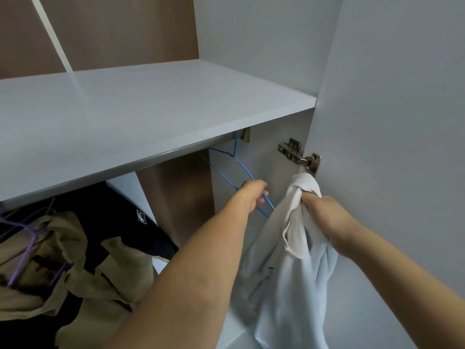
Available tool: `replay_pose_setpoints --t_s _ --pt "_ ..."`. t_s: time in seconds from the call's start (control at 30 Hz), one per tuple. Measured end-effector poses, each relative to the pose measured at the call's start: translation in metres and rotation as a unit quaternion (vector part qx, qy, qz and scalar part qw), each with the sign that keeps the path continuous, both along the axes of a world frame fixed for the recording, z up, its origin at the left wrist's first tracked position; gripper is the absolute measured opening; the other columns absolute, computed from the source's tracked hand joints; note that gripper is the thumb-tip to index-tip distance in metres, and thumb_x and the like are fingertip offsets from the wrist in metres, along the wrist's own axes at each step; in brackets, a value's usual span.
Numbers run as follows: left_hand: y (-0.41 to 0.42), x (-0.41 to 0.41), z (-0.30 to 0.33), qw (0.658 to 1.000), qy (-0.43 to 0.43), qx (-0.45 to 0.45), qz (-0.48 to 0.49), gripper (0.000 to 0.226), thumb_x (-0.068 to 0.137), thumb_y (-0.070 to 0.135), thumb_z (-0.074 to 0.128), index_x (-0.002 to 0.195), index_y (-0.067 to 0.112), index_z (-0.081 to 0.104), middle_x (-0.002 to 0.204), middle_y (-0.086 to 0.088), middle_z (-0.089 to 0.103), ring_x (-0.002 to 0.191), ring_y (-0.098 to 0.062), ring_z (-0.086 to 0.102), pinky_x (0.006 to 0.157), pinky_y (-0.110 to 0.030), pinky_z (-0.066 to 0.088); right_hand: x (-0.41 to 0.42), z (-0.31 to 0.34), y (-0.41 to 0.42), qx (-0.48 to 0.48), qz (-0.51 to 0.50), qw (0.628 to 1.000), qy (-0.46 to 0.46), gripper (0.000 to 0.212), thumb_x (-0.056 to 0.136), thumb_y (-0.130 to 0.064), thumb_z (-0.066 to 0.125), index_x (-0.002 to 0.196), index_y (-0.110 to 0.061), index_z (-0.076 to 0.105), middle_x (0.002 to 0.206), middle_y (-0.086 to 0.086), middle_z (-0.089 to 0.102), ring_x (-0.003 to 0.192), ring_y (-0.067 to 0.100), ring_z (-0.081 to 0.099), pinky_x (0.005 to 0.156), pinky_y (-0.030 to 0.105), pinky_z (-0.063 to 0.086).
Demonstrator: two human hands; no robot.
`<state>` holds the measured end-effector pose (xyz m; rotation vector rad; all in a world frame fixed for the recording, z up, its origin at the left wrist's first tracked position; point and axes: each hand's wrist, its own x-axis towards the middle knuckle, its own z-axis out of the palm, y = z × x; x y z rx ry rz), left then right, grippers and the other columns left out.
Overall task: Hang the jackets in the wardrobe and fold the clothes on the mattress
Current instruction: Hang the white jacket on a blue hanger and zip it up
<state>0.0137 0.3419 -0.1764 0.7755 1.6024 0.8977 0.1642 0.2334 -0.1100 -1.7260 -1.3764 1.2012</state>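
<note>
A blue wire hanger (230, 157) hangs under the white wardrobe shelf (141, 114), its hook hidden behind the shelf edge. My left hand (251, 195) grips the hanger's lower right arm. My right hand (324, 215) holds a bunched white garment (292, 273) by its upper edge, just right of the hanger, with the cloth hanging down in front of the wardrobe's inner wall. At the lower left, a khaki jacket (83, 268) hangs on a purple hanger (25, 248), with a black garment (118, 217) behind it.
The open wardrobe door (402, 122) stands close on the right, its metal hinge (299, 157) just above my right hand. A white divider (54, 36) rises from the upper shelf. The brown back panel (176, 195) shows behind the hanger.
</note>
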Motion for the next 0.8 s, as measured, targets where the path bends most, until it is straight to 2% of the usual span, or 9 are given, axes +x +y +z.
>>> replay_pose_setpoints --t_s 0.07,0.13,0.17,0.23,0.33,0.4,0.53,0.63,0.8 --pt "0.006 -0.002 0.006 0.997 -0.055 0.006 0.056 0.015 0.100 0.015 0.044 0.088 0.013 0.053 0.067 -0.001 0.059 0.054 -0.013 0.049 0.046 -0.018 0.038 0.004 0.000 0.000 -0.008 0.001 1.000 -0.006 0.036 0.091 -0.036 0.054 0.092 -0.004 0.070 0.093 0.017 0.072 0.084 0.032 0.068 0.073 0.034 0.051" --pt "0.012 -0.007 0.014 0.988 -0.081 0.039 0.123 0.019 0.102 0.015 0.041 0.095 0.009 0.058 0.083 -0.009 0.066 0.077 -0.018 0.064 0.065 -0.023 0.051 0.006 0.004 -0.001 -0.015 0.013 1.000 -0.002 0.034 0.091 -0.036 0.055 0.090 -0.005 0.070 0.084 0.014 0.073 0.076 0.029 0.068 0.067 0.031 0.050" --pt "0.010 -0.012 0.021 0.985 -0.030 0.059 0.161 0.024 0.103 0.018 0.041 0.111 0.006 0.061 0.107 -0.013 0.067 0.100 -0.023 0.065 0.081 -0.020 0.051 0.005 0.005 0.000 -0.014 0.017 1.000 -0.003 0.033 0.091 -0.036 0.056 0.088 -0.006 0.070 0.081 0.012 0.073 0.073 0.027 0.067 0.066 0.030 0.050" --pt "0.002 -0.032 0.023 0.967 0.105 0.110 0.206 0.035 0.105 0.024 0.040 0.125 0.001 0.059 0.132 -0.018 0.058 0.121 -0.032 0.056 0.083 -0.012 0.045 0.001 0.007 -0.001 -0.013 0.030 0.999 -0.003 0.030 0.091 -0.033 0.056 0.088 -0.005 0.069 0.082 0.012 0.071 0.071 0.027 0.065 0.066 0.030 0.049" --pt "-0.040 -0.070 0.028 0.939 0.264 0.148 0.162 0.033 0.105 0.028 0.037 0.106 0.005 0.060 0.122 -0.021 0.062 0.112 -0.040 0.057 0.081 -0.034 0.042 -0.009 0.007 0.004 0.006 0.026 1.000 0.013 0.023 0.093 -0.021 0.053 0.078 -0.007 0.064 0.075 0.010 0.066 0.066 0.024 0.061 0.061 0.028 0.046" --pt "-0.077 -0.092 0.024 0.916 0.349 0.148 0.128 0.033 0.105 0.034 0.035 0.087 0.013 0.053 0.113 -0.018 0.063 0.106 -0.039 0.057 0.075 -0.035 0.036 -0.019 0.002 0.011 0.023 0.035 0.999 0.006 0.021 0.095 -0.015 0.050 0.077 -0.008 0.060 0.075 0.009 0.062 0.065 0.021 0.057 0.057 0.027 0.043" --pt "-0.174 -0.110 0.030 0.861 0.489 0.122 0.076 0.051 0.103 0.050 0.027 0.068 0.018 0.045 0.078 -0.005 0.058 0.085 -0.033 0.057 0.068 -0.035 0.036 -0.039 -0.021 0.026 0.048 0.112 0.993 -0.001 0.015 0.094 -0.007 0.049 0.093 -0.006 0.064 0.088 0.011 0.062 0.077 0.022 0.057 0.066 0.028 0.045" --pt "-0.243 -0.107 0.044 0.843 0.528 0.062 0.076 0.059 0.102 0.057 0.023 0.064 0.019 0.048 0.066 -0.002 0.054 0.066 -0.024 0.054 0.058 -0.034 0.037 -0.056 -0.035 0.038 0.073 0.165 0.983 -0.035 0.013 0.093 -0.011 0.055 0.097 -0.011 0.067 0.095 0.010 0.065 0.083 0.022 0.057 0.074 0.030 0.045" --pt "-0.337 -0.081 0.069 0.838 0.533 0.046 0.110 0.058 0.100 0.059 0.030 0.061 0.018 0.042 0.053 -0.002 0.047 0.051 -0.020 0.048 0.049 -0.031 0.032 -0.086 -0.046 0.055 0.048 0.200 0.976 -0.076 0.036 0.096 -0.025 0.053 0.118 0.002 0.062 0.112 0.021 0.063 0.103 0.034 0.061 0.089 0.040 0.047"
